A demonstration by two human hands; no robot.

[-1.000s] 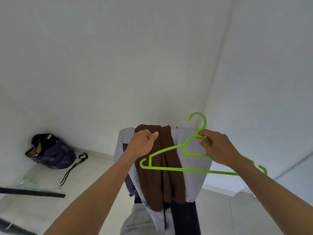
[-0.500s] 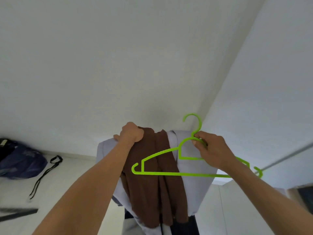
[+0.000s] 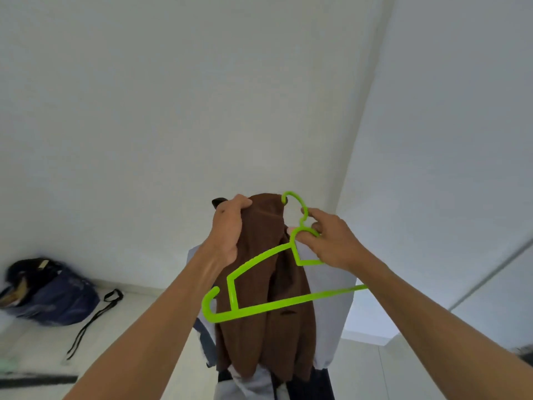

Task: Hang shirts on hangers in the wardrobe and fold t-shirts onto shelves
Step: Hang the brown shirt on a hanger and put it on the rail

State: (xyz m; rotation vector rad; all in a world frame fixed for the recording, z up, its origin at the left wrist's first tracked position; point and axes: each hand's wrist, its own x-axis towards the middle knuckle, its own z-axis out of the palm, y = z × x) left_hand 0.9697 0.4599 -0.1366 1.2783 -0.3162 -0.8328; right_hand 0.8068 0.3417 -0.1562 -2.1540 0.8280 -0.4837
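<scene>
Left hand (image 3: 227,229) gripping brown shirt (image 3: 268,298) top, right hand (image 3: 328,241) pinching green hanger (image 3: 259,307) neck, both raised.

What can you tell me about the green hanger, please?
The hanger is bright green and looks like plastic, with a round top hook, a small loop at the neck, sloped shoulders, a straight bottom bar and an upturned end hook. It is held tilted, left end lower, in front of the brown garment. The right hand pinches its neck; its right end is hidden behind that arm.
</scene>
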